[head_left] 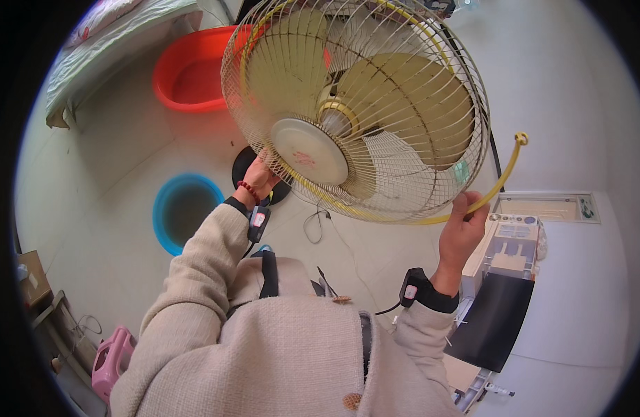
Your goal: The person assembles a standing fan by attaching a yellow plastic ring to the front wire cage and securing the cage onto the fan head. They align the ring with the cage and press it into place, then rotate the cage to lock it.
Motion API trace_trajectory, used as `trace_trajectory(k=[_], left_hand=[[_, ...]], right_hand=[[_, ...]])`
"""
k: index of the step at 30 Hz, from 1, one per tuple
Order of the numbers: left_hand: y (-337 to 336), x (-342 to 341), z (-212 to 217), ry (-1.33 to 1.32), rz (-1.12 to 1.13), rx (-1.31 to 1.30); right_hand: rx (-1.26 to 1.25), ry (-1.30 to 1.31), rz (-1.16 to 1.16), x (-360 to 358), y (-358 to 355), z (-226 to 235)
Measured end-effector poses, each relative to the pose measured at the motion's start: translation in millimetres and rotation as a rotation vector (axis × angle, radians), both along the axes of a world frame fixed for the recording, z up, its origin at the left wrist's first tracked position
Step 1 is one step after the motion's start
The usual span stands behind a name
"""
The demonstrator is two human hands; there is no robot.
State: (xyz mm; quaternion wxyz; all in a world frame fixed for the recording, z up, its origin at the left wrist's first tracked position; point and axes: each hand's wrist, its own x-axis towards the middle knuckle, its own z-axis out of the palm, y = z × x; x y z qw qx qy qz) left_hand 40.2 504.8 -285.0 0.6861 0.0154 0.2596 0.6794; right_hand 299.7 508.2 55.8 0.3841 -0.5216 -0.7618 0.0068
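Note:
A pedestal-type electric fan stands in front of me, its round wire guard (396,198) tilted toward me and its yellowish blades (414,104) showing through. A pale disc (309,153) sits at the guard's centre. Around the rim runs a yellow band (506,177), whose loose end curves out past the right side. My right hand (461,229) pinches this band beside the lower right rim. At the lower left rim, my left hand (259,182) is closed on the guard's edge, its fingertips partly hidden. Part of the dark round base (245,163) shows behind the left hand.
A red tub (168,76) and a blue basin (163,233) rest on the floor at left. A cable (309,226) lies below the fan. A pink plastic stool (111,358) is at lower left; a white unit with a black panel (497,313) stands at right.

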Motion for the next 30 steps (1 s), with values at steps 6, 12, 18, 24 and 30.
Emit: trace_trajectory(k=[6,12,18,24,30], left_hand=[[-1.3,0.8,-0.5,-0.011,0.010,-0.064],[0.9,1.4,-4.8,-0.005,0.019,-0.057],[-0.1,3.8,-11.2,0.004,0.032,-0.041],[-1.0,3.0,-7.1,-0.018,0.035,-0.076],[-1.2,2.0,-0.6,-0.030,0.042,-0.086]], right_hand=[[-0.060,0.036,0.026,-1.1,-3.5,3.3],[0.001,0.017,0.068,-1.0,-1.3,0.7],[-0.142,0.036,0.059,6.9,-0.9,-2.6],[-0.038,-0.169,0.145,8.7,2.4,1.0],[0.020,-0.208,0.154,4.0,1.6,3.2]])
